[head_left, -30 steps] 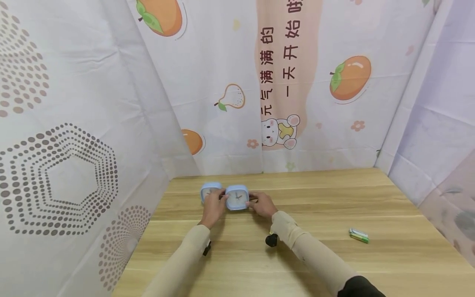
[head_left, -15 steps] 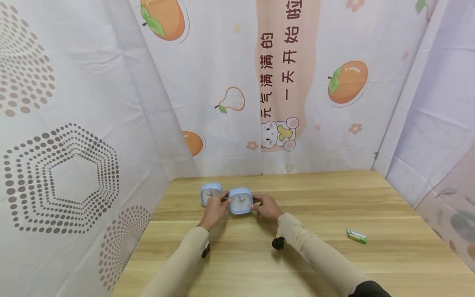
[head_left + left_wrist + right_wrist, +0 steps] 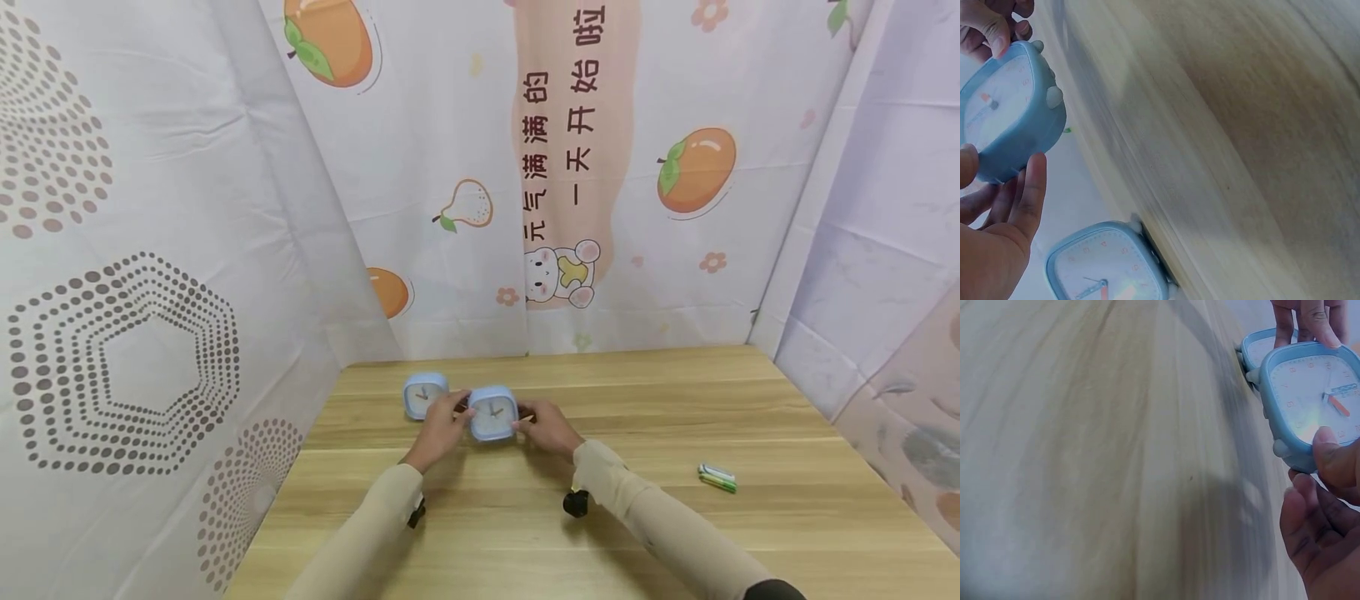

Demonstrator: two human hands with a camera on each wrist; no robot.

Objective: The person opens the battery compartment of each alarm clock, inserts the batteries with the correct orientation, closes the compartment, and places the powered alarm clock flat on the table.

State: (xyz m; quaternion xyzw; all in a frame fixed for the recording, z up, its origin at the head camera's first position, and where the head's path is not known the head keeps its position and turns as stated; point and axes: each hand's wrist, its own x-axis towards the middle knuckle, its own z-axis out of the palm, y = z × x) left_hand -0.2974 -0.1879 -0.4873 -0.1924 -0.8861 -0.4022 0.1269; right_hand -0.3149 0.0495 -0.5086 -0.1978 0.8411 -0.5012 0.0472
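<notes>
A light blue alarm clock (image 3: 492, 414) with a rounded square case is gripped from both sides. My left hand (image 3: 440, 429) pinches its left edge, thumb on the front and fingers behind. On the opposite edge my right hand (image 3: 550, 428) grips it, thumb tip (image 3: 1327, 436) on the dial side. Small pale feet (image 3: 1054, 97) show under the case in the left wrist view. A second matching alarm clock (image 3: 424, 397) stands upright on the table to the left, just beyond my left hand; its face (image 3: 1100, 269) shows in the left wrist view.
The wooden table (image 3: 630, 400) runs back to a printed curtain (image 3: 450, 267). Two small batteries, one white (image 3: 716, 472) and one green (image 3: 717, 482), lie side by side at the right. More curtain (image 3: 150, 167) closes off the left side.
Both hands have carried the gripped clock a little to the right and toward me, widening the gap to the second clock. The second clock has stayed in place.
</notes>
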